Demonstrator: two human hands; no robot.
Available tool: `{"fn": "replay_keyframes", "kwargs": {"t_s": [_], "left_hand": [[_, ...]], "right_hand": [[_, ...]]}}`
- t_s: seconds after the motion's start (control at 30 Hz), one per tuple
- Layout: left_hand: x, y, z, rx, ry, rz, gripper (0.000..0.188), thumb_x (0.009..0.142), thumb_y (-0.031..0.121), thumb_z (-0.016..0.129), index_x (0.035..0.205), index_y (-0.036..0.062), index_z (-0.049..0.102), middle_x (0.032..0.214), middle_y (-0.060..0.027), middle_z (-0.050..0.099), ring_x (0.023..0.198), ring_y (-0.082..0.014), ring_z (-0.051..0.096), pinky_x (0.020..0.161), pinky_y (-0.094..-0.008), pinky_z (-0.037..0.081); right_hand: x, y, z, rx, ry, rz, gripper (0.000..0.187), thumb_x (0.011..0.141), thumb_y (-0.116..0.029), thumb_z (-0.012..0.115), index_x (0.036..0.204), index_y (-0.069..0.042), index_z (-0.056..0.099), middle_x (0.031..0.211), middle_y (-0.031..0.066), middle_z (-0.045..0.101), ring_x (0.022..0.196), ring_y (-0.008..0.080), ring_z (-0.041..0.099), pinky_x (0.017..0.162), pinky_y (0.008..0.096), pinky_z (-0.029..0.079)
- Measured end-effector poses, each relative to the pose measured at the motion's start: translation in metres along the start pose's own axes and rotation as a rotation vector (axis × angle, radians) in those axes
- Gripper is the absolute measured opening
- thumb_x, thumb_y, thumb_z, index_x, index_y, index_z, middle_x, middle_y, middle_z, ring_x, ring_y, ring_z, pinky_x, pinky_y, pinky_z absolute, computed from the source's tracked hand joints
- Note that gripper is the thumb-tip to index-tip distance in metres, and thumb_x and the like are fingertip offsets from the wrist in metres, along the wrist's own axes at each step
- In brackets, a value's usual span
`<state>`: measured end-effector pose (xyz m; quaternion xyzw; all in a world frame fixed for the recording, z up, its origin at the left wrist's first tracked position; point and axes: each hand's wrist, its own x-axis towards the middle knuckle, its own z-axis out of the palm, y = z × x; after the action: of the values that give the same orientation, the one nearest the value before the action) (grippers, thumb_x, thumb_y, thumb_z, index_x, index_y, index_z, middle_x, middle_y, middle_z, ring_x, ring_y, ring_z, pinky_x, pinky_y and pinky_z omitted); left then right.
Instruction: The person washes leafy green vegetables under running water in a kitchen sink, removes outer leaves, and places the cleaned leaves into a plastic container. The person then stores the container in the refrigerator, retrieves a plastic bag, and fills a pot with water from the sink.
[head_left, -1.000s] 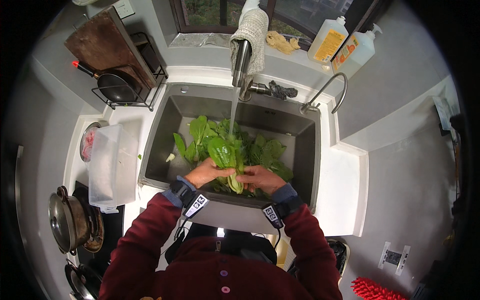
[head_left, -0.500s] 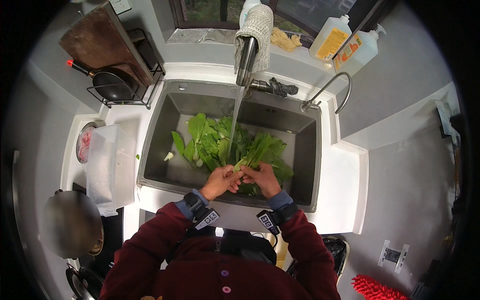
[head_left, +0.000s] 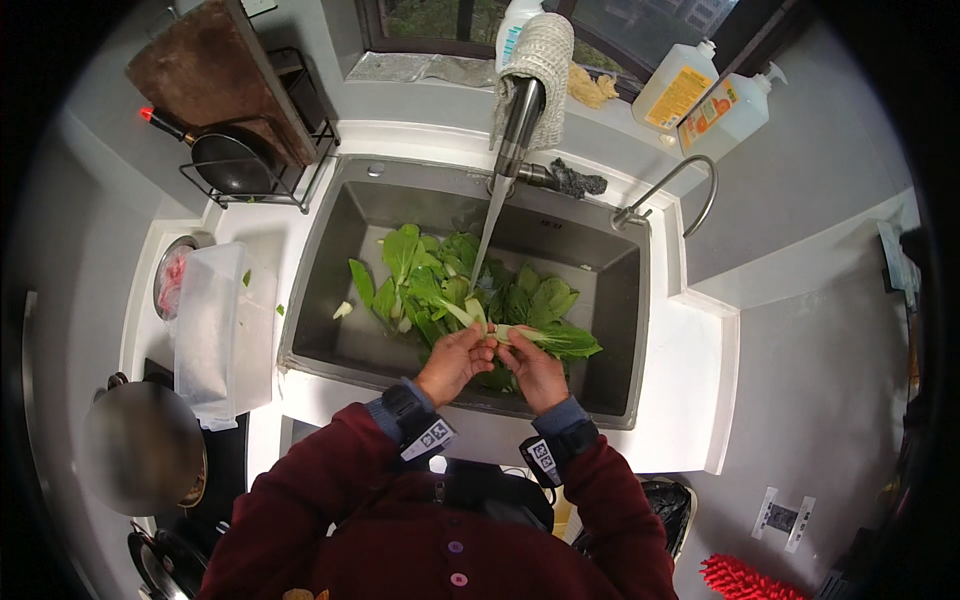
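Above the near side of a grey sink (head_left: 330, 330), my left hand (head_left: 450, 368) pinches a pale bok choy stalk. My right hand (head_left: 536, 376) closes on the white stem of a bok choy leaf (head_left: 565, 338), whose green blade points right. The fingertips of both hands almost meet, so I cannot tell whether the two pieces are still joined. Loose bok choy leaves (head_left: 402, 250) lie heaped in the sink beyond my hands. Water (head_left: 487, 235) runs from the faucet (head_left: 520, 130) onto them.
A clear plastic bin (head_left: 208, 330) stands left of the sink beside a metal bowl (head_left: 168, 285). Behind are a rack with a black pan (head_left: 235, 162) and a cutting board (head_left: 200, 70). A thin curved tap (head_left: 712, 190) and bottles (head_left: 675, 85) are at right.
The bok choy between my hands has turned, its leaf now stretching right with white stems showing. My left hand has shifted slightly right. The whole view has moved a little.
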<state>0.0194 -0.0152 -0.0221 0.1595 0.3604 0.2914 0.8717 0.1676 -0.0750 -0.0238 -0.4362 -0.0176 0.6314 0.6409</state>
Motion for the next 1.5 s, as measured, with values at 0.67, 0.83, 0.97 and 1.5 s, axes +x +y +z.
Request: {"fn": "replay_keyframes", "kwargs": {"t_s": [0.67, 0.83, 0.97, 1.5], "left_hand": [[-0.014, 0.044, 0.002, 1.025, -0.186, -0.321, 0.040, 0.090, 0.039, 0.054, 0.088, 0.0003, 0.062, 0.063, 0.0022, 0.048, 0.052, -0.0064, 0.045, 0.046, -0.0204, 0.041], [-0.021, 0.020, 0.007, 1.036, -0.209, -0.027, 0.030, 0.093, 0.032, 0.050, 0.091, 0.0028, 0.058, 0.070, 0.0000, 0.052, 0.054, -0.0073, 0.046, 0.047, -0.0220, 0.041], [-0.024, 0.013, 0.010, 0.992, -0.147, 0.076, 0.025, 0.093, 0.026, 0.050, 0.087, 0.0026, 0.054, 0.070, -0.0019, 0.052, 0.056, -0.0096, 0.045, 0.050, -0.0248, 0.039], [-0.031, 0.030, 0.014, 0.926, -0.198, 0.164, 0.027, 0.091, 0.027, 0.056, 0.077, 0.0036, 0.056, 0.061, 0.0018, 0.048, 0.049, -0.0054, 0.041, 0.044, -0.0213, 0.034]], "right_hand": [[-0.014, -0.017, 0.028, -0.822, -0.079, 0.020, 0.029, 0.078, -0.026, 0.071, 0.095, -0.005, 0.059, 0.081, 0.0006, 0.061, 0.068, 0.0081, 0.057, 0.047, 0.0210, 0.041], [-0.018, -0.018, 0.030, -0.895, -0.114, -0.210, 0.023, 0.079, -0.021, 0.071, 0.089, -0.004, 0.061, 0.077, 0.0006, 0.062, 0.064, 0.0059, 0.055, 0.046, 0.0212, 0.039], [-0.014, -0.010, 0.032, -0.834, -0.111, -0.365, 0.021, 0.078, -0.020, 0.071, 0.088, -0.003, 0.061, 0.078, 0.0015, 0.063, 0.063, 0.0066, 0.055, 0.050, 0.0222, 0.041], [-0.024, -0.013, 0.041, -0.530, -0.077, -0.280, 0.018, 0.081, -0.023, 0.068, 0.091, -0.009, 0.061, 0.075, -0.0036, 0.060, 0.058, 0.0053, 0.054, 0.045, 0.0201, 0.037]]}}
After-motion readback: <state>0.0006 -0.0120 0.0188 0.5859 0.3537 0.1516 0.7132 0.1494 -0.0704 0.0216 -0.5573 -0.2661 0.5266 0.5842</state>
